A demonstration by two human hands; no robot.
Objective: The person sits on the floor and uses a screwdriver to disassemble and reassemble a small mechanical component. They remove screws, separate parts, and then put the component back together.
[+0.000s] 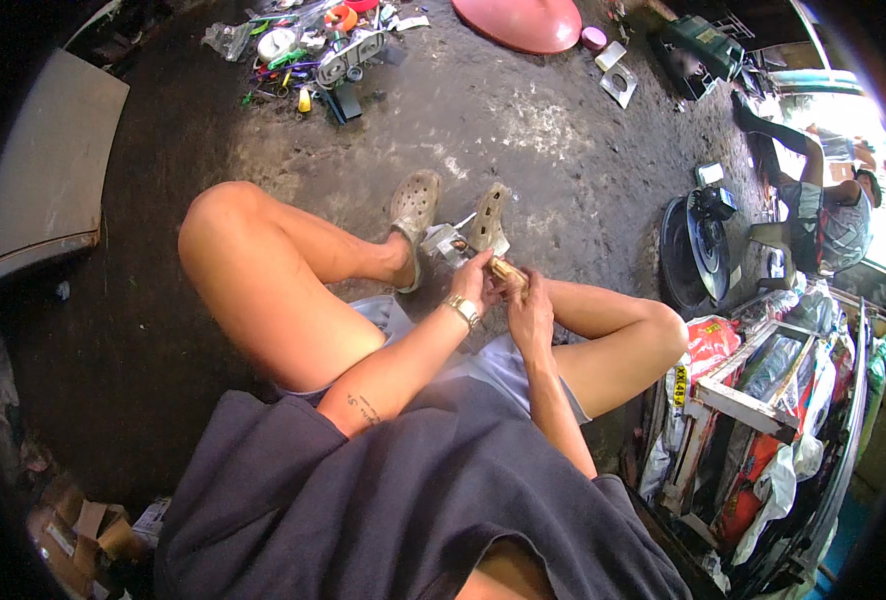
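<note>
Both hands meet in front of my knees over a small brass-coloured, roughly cylindrical piece [506, 271]. My left hand [474, 282], with a metal watch on its wrist, is closed at the near left end of the piece. My right hand [531, 308] is closed around its right side, fingers bent over it. Just beyond my left hand, between my clogs, shows a pale grey metal-looking part [447, 243] with a coppery spot. Whether that part lies on the floor or is held too, I cannot tell. My fingers hide some of the brass piece.
Clogs [416, 200] are on my feet. Ahead lies a pile of small plastic parts and tools [308, 50], beside a red round basin [523, 20]. At right are a black round part [695, 250], a metal frame with bags [748, 400] and another person [828, 215]. A pale panel [48, 160] stands left.
</note>
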